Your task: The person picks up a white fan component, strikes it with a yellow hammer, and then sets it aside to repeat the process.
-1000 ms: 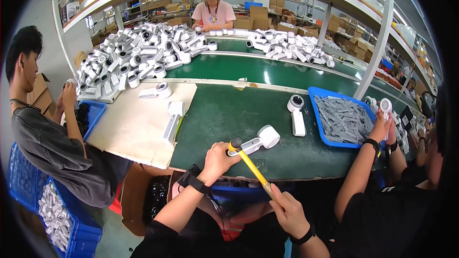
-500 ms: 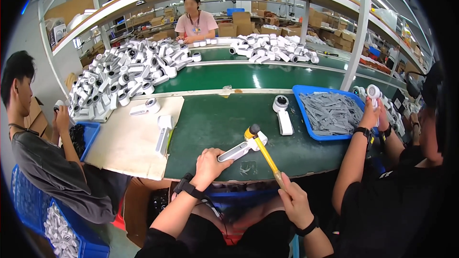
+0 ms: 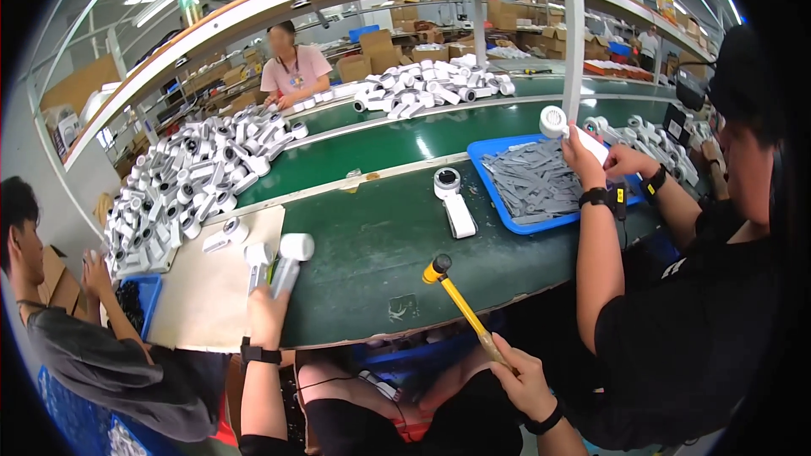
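Left hand: the left hand [image 3: 267, 317] grasps a white-and-grey handheld fan [image 3: 294, 255] by its handle, head end pointing away from the person.
Held fan: above the seam where the cardboard sheet [image 3: 207, 295] meets the green tabletop [image 3: 363, 274].
Second fan: another fan [image 3: 258, 256] stands just left of it; whether the fingers touch it, I cannot tell.
Right hand: the right hand [image 3: 524, 378] is wrapped round the grip of a yellow hammer [image 3: 465, 310], on the person's side of the front edge.
Hammer: its handle crosses over that edge, black-tipped head above the tabletop.
Room: green surface stretches from the held fan across to the hammer head.
Far side: a lone fan [image 3: 457, 213] lies near the left rim of a blue tray [image 3: 496, 211] of grey strips.
Right neighbour: a co-worker's hand [image 3: 585, 160] holds a fan above the tray's right side.
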`<state>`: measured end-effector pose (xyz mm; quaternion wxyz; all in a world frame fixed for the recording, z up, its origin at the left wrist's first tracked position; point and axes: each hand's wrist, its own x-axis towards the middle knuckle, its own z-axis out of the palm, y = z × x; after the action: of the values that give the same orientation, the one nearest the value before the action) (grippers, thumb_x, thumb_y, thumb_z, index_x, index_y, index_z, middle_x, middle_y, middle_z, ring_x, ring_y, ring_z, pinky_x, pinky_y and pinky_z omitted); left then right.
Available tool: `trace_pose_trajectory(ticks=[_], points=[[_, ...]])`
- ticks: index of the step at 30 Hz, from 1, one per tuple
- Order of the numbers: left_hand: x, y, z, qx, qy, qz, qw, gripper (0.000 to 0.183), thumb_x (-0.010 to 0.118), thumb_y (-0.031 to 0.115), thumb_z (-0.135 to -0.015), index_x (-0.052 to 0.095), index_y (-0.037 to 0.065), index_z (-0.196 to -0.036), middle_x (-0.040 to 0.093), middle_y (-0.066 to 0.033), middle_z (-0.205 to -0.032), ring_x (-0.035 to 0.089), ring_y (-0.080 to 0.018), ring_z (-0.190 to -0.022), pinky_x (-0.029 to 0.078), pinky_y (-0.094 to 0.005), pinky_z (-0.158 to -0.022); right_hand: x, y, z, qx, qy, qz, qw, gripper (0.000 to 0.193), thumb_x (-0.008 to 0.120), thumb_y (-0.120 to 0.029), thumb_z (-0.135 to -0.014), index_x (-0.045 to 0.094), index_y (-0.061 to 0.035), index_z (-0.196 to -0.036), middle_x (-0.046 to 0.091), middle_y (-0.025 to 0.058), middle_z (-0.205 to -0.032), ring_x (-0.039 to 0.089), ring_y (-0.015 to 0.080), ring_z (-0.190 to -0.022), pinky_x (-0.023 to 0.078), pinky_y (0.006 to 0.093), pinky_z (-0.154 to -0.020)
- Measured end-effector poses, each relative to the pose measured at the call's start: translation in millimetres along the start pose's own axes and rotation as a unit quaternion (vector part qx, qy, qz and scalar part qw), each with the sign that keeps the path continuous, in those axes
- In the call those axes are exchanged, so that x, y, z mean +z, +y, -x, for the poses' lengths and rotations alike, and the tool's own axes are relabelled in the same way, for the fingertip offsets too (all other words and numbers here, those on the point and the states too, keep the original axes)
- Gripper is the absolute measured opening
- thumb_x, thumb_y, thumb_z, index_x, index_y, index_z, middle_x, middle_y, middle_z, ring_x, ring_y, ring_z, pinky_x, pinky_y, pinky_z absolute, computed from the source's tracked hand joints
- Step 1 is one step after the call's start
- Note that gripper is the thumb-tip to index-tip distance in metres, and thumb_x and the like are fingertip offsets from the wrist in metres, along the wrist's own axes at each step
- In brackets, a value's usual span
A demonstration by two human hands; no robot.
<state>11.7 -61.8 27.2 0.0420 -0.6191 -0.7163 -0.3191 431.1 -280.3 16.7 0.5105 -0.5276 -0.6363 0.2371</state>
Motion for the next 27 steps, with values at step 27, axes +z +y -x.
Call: trace_pose_trajectory(ticks=[27], points=[[158,303,7,0.311,-0.154,0.194,0.918,0.040,0.079,0.011,-0.072,0.056,0.010,-0.105,0.044,-0.0265,-0.132,0.045,-0.0440,-0.120,0.044,-0.0471,-0.098,-23,31,42,0.130,0.097,-0.088,0.983,0.055,0.062,0.004,-0.086,0.051,0.0020,-0.140,0.060,0.0048,-0.075,0.055,0.0074,-0.055,0.042,0.0214,-0.051]])
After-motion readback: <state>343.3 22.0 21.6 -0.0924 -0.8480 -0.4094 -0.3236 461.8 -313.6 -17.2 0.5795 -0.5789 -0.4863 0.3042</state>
